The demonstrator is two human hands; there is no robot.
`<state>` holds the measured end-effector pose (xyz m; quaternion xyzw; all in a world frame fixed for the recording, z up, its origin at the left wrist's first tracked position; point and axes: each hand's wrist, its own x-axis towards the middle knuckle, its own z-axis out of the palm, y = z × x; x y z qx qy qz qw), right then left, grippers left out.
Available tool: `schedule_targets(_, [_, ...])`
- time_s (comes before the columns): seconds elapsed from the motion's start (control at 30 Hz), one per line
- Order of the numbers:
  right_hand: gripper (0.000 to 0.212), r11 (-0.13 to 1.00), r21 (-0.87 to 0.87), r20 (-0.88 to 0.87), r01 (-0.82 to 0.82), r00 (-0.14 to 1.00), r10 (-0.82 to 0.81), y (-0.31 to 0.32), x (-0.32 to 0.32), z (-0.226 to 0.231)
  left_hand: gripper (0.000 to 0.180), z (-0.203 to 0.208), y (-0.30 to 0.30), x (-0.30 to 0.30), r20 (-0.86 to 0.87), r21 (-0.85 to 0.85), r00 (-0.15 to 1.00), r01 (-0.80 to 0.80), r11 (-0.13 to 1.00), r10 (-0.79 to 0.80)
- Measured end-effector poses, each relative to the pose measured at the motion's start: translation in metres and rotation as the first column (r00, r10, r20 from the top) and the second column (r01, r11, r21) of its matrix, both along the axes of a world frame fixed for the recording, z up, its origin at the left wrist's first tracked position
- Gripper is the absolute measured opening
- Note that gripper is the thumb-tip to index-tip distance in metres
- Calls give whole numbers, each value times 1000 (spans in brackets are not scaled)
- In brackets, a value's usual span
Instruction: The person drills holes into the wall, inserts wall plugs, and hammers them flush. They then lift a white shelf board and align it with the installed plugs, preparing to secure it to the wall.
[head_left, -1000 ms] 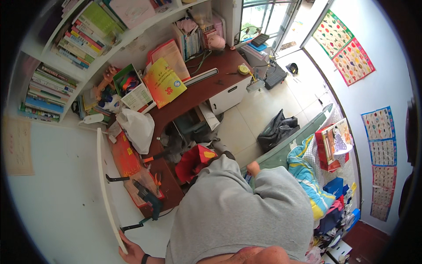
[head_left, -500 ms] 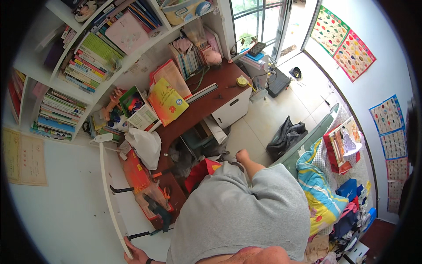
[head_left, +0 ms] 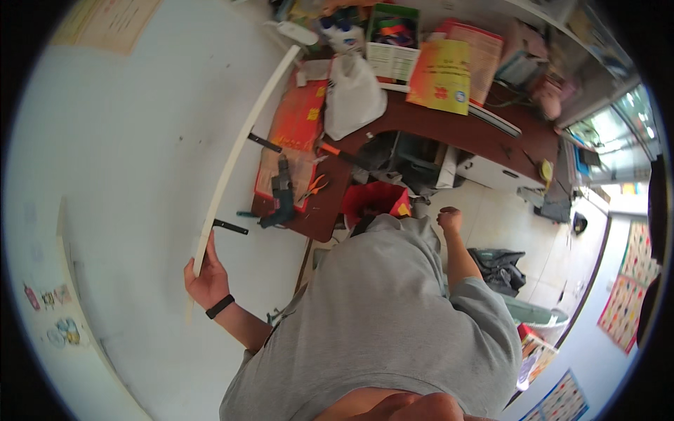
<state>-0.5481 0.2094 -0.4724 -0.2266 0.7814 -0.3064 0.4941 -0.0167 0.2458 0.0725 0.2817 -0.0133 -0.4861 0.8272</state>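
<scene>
White board (head_left: 234, 160): at 10 o'clock, near end gripped between thumb and fingers of left hand (head_left: 209, 282). Two black brackets (head_left: 265, 142) meet it, apparently fitted; final securing appears incomplete. Right hand (head_left: 450, 219), 3 o'clock: loosely fisted, no tool visible. Power drill (head_left: 283, 196), 9 o'clock: on worktop (head_left: 335, 184), unheld.

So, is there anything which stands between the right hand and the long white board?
In this view, the red bag, orange pliers and dark drill lie between the right hand and the white board; whether they would block reach, I cannot tell.
</scene>
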Motion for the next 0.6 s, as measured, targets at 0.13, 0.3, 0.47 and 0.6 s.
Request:
schedule_targets(0.13, [23,978,-89,106,-188,975,197,-57,29,30,42,-3,20,-12,-13,34,995,-99,994,100])
schedule_targets(0.3, [23,799,-157,-330,-581,793,512,-119,61,55,42,0,28,-22,-23,75,979,-203,976,205])
schedule_targets(0.47, [27,683,-288,-261,-671,742,618,-149,106,94,45,-5,48,-22,89,87,962,-265,960,257])
schedule_targets(0.6, [31,621,-168,-332,-766,637,696,-149,132,96,73,-5,57,-14,-62,60,976,-205,977,209])
